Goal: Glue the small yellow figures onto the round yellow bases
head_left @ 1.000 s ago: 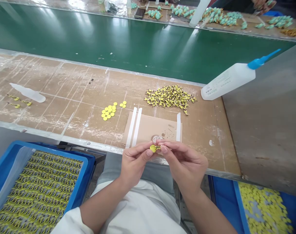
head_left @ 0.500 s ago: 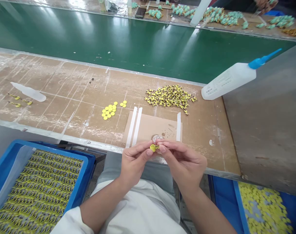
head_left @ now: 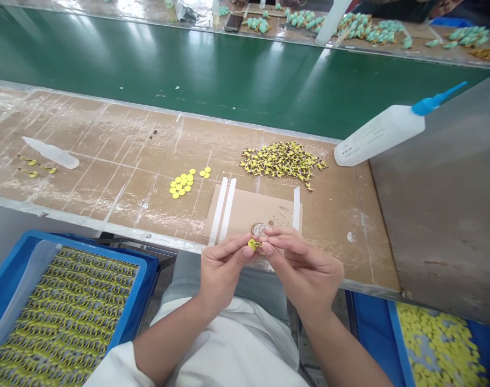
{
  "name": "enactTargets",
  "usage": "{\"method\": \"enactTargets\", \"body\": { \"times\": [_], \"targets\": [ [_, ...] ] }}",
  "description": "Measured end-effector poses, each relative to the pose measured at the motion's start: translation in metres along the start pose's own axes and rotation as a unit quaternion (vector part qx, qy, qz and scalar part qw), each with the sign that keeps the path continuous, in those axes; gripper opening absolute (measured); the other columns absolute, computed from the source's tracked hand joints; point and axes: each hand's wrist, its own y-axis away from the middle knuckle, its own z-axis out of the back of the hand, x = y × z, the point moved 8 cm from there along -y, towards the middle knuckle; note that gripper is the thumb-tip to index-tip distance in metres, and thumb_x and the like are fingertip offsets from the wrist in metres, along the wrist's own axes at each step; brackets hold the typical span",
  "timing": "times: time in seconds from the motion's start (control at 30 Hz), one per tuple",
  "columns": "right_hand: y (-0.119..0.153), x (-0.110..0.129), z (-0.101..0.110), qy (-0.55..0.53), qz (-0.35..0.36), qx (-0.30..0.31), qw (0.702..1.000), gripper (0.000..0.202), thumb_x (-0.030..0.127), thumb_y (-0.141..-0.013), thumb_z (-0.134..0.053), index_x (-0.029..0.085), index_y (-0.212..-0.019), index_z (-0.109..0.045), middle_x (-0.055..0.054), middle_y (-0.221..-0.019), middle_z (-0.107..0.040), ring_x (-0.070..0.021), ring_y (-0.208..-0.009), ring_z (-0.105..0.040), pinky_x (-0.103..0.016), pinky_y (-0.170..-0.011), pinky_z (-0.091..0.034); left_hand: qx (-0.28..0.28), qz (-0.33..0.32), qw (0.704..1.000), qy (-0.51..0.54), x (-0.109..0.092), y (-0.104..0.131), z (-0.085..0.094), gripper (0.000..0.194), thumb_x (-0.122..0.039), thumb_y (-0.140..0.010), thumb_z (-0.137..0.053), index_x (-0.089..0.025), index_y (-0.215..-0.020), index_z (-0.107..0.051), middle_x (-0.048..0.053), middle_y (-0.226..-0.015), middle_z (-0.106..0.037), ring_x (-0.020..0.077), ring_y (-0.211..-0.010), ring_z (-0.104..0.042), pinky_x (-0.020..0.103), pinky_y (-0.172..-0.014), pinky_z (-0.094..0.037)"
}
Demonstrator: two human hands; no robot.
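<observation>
Between my fingertips, close to the table's front edge, is a yellow disc [head_left: 251, 244] with a small yellow part at its right side. My left hand [head_left: 224, 263] is closed, pinching the disc between thumb and fingers. My right hand [head_left: 305, 266] is closed too, its thumb and forefinger on the small part; its exact shape is too small to make out. Just behind my fingers a small clear round dish [head_left: 259, 229] rests on a cardboard sheet [head_left: 248, 207] with white tape strips. Loose yellow discs [head_left: 182, 185] lie to the left, and a heap of small yellow-and-dark pieces [head_left: 283, 159] behind.
A white bottle with a blue nozzle [head_left: 380, 134] leans against the metal wall [head_left: 442, 215] at right. Blue trays hold rows of yellow pieces [head_left: 67, 306] at lower left and yellow discs [head_left: 442, 344] at lower right. A green belt [head_left: 168, 70] runs behind the table.
Both hands stay almost in place, still holding the disc and the small part together. The view has shifted very slightly.
</observation>
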Motion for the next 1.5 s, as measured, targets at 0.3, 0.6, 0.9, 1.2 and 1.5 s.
{"method": "enactTargets", "body": {
  "times": [0.3, 0.6, 0.9, 1.2, 1.5],
  "targets": [
    [-0.002, 0.004, -0.001, 0.011, 0.015, 0.006, 1.0, 0.029, 0.0, -0.081, -0.076, 0.026, -0.094, -0.079, -0.003, -0.087, -0.077, -0.0225, -0.087, -0.071, -0.043, -0.086, -0.06, 0.01, -0.017, 1.0, -0.003, -0.003, 0.001, -0.001, 0.017, -0.021, -0.078, -0.084, -0.023, -0.094, -0.083, 0.005, -0.097, -0.079, 0.0154, -0.088, -0.076, 0.018, -0.077, -0.064],
    [-0.004, 0.004, -0.002, 0.017, 0.009, 0.008, 1.0, 0.025, 0.003, -0.082, -0.076, 0.025, -0.091, -0.08, -0.004, -0.084, -0.077, -0.0225, -0.084, -0.071, -0.042, -0.084, -0.06, 0.009, -0.022, 1.0, -0.01, -0.002, 0.002, 0.0, 0.018, -0.02, -0.078, -0.084, -0.024, -0.095, -0.083, 0.005, -0.094, -0.078, 0.0144, -0.084, -0.075, 0.019, -0.077, -0.064],
    [-0.002, -0.004, -0.002, 0.027, -0.036, 0.029, 0.999, 0.021, 0.007, -0.083, -0.078, 0.027, -0.091, -0.08, -0.003, -0.089, -0.077, -0.0205, -0.086, -0.07, -0.037, -0.084, -0.059, 0.023, -0.051, 0.997, -0.051, -0.003, 0.0, 0.005, 0.021, -0.019, -0.078, -0.084, -0.025, -0.098, -0.082, 0.005, -0.088, -0.077, 0.0133, -0.081, -0.073, 0.022, -0.076, -0.064],
    [-0.014, -0.015, -0.005, -0.002, -0.13, 0.095, 0.987, 0.012, 0.015, -0.082, -0.082, 0.026, -0.085, -0.08, -0.003, -0.09, -0.077, -0.0184, -0.084, -0.071, -0.029, -0.077, -0.058, -0.003, -0.006, 0.999, -0.041, -0.005, -0.002, 0.006, 0.016, -0.024, -0.074, -0.088, -0.022, -0.09, -0.083, 0.005, -0.088, -0.08, 0.0119, -0.074, -0.075, 0.016, -0.07, -0.063],
    [-0.016, -0.018, -0.006, -0.006, -0.142, 0.103, 0.984, 0.008, 0.019, -0.079, -0.085, 0.024, -0.083, -0.081, -0.003, -0.087, -0.077, -0.0181, -0.08, -0.073, -0.027, -0.076, -0.059, -0.013, 0.017, 0.999, -0.032, -0.003, -0.004, 0.006, 0.015, -0.025, -0.071, -0.09, -0.022, -0.085, -0.083, 0.004, -0.084, -0.081, 0.0117, -0.069, -0.076, 0.013, -0.066, -0.062]
  ]
}}
